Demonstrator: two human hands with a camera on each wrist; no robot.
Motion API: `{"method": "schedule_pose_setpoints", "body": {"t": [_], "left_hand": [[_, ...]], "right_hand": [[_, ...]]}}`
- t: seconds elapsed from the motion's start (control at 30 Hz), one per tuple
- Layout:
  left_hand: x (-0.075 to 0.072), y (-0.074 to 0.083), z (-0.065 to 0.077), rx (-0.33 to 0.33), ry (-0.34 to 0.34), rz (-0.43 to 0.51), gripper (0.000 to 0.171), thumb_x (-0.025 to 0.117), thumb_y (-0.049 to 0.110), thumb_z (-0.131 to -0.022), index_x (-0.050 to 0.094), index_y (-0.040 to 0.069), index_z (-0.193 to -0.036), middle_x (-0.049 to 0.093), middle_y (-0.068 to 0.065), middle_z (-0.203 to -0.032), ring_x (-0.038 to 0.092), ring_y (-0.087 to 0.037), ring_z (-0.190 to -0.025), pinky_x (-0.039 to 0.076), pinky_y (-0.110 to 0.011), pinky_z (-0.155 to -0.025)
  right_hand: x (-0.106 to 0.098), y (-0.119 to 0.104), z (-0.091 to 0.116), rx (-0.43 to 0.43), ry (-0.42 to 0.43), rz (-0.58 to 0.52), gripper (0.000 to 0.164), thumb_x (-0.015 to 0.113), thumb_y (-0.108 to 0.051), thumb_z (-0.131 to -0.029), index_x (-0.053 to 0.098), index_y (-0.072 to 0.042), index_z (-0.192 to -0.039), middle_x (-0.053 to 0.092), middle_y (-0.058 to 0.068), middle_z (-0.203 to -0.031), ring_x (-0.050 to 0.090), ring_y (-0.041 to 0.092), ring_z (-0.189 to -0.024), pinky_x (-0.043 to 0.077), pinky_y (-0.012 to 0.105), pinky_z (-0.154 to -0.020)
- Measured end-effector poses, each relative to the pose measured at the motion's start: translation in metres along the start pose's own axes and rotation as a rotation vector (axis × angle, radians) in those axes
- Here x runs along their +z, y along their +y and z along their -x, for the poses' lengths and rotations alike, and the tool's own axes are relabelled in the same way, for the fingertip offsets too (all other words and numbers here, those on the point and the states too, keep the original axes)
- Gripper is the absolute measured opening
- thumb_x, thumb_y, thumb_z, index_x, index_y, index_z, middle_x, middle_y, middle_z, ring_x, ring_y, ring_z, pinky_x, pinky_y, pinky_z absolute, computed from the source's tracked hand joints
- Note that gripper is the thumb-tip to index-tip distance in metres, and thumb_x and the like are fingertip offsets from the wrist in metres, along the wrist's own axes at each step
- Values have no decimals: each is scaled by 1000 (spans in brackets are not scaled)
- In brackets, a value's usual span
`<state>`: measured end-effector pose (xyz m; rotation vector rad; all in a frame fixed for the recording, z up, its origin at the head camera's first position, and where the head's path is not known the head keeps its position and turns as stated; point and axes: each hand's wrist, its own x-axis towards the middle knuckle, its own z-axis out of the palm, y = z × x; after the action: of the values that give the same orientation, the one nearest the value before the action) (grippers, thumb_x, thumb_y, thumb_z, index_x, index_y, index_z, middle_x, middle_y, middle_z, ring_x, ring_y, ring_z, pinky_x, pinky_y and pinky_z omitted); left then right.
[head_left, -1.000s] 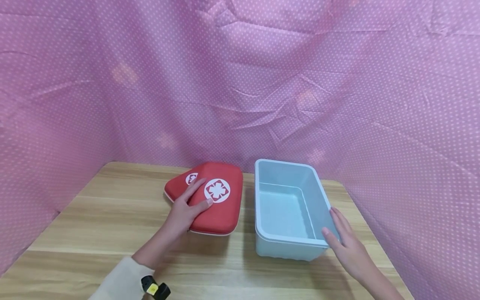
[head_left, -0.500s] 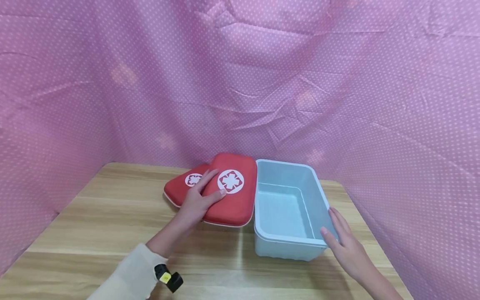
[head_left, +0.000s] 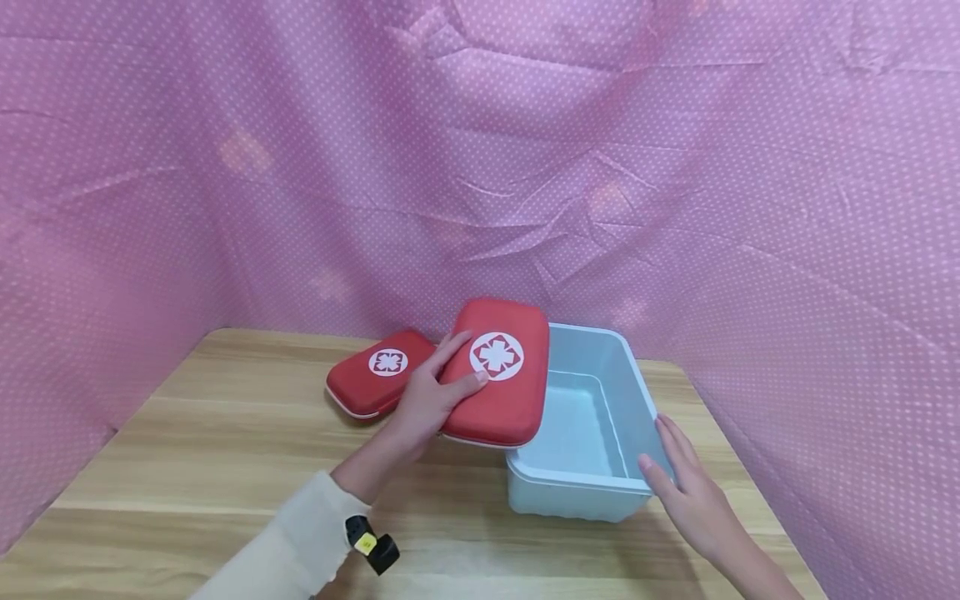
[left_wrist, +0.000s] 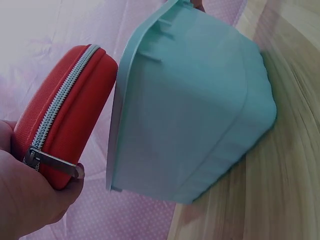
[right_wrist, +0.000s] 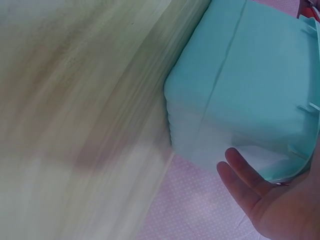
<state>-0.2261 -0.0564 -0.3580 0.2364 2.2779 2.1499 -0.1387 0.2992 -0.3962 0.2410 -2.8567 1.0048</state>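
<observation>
My left hand (head_left: 431, 400) grips a red first-aid case (head_left: 517, 400) with a white cross emblem. It holds the case above the table, where it overlaps the left rim of a pale blue plastic bin (head_left: 577, 500) in the head view. From the left wrist, the case's zipper (left_wrist: 65, 95) and its metal pull show, with fingers wrapped about the near end. My right hand (head_left: 693, 496) holds the bin's rim at the near right corner; two of its fingers (right_wrist: 245, 172) extend loosely beside the outer wall. The inside of the bin is partly hidden by the case.
A second, smaller red first-aid case (head_left: 360, 379) lies on the wooden table (head_left: 225, 467), left of the bin. Pink dotted cloth (head_left: 480, 167) hangs around the back and sides. A black band with a yellow tag (head_left: 367, 543) sits on the left wrist.
My left hand has lifted the larger case off the smaller one and carried it right, to the bin's left rim. The smaller case is now more exposed. My right hand stays at the bin's corner.
</observation>
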Motion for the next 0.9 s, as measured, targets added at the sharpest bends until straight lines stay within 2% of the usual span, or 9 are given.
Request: {"method": "schedule_pose_setpoints", "body": {"t": [0.17, 0.3, 0.4, 0.6, 0.8, 0.9], "left_hand": [[15, 7, -2, -7, -19, -15, 62, 74, 41, -81, 44, 54, -134, 21, 14, -156, 25, -19, -137, 45, -41, -98], [26, 9, -5, 10, -45, -1, 64, 74, 38, -82, 43, 50, -137, 17, 16, -157, 25, -17, -137, 44, -39, -98], [32, 13, -5, 27, -72, 17, 65, 73, 32, -84, 42, 41, -141, 14, 19, -157, 23, -15, -139, 42, -38, -100], [38, 33, 8, 55, -98, 13, 66, 69, 20, -87, 41, 24, -146, 16, 14, -158, 15, -13, -144, 33, -39, -108], [44, 41, 10, 37, -95, -25, 65, 69, 21, -87, 41, 25, -146, 18, 12, -158, 19, -17, -143, 41, -39, -102], [50, 29, -1, 22, -93, -38, 65, 71, 30, -85, 42, 36, -143, 18, 21, -156, 21, -15, -142, 46, -37, -96]], "right_hand": [[2, -4, 1, 19, 6, 26, 69, 37, -49, -100, 4, -21, -155, 1, 3, -161, 17, 48, -139, 23, 74, -96], [4, -7, 1, 37, 13, 52, 70, 36, -49, -100, 4, -20, -155, 2, 4, -161, 21, 50, -138, 25, 74, -95], [6, -8, 1, 36, 18, 54, 70, 36, -50, -100, 5, -19, -155, 2, 3, -161, 21, 48, -138, 25, 74, -95], [7, -8, 1, 38, 29, 55, 71, 36, -52, -99, 6, -21, -155, 3, 0, -161, 23, 47, -138, 26, 73, -95], [9, -6, 0, 34, 41, 54, 71, 37, -52, -99, 7, -19, -155, 3, 1, -161, 22, 47, -138, 25, 73, -97], [10, -4, 0, 34, 45, 56, 72, 36, -53, -99, 7, -18, -155, 3, 1, -161, 22, 47, -138, 25, 73, -97]]}}
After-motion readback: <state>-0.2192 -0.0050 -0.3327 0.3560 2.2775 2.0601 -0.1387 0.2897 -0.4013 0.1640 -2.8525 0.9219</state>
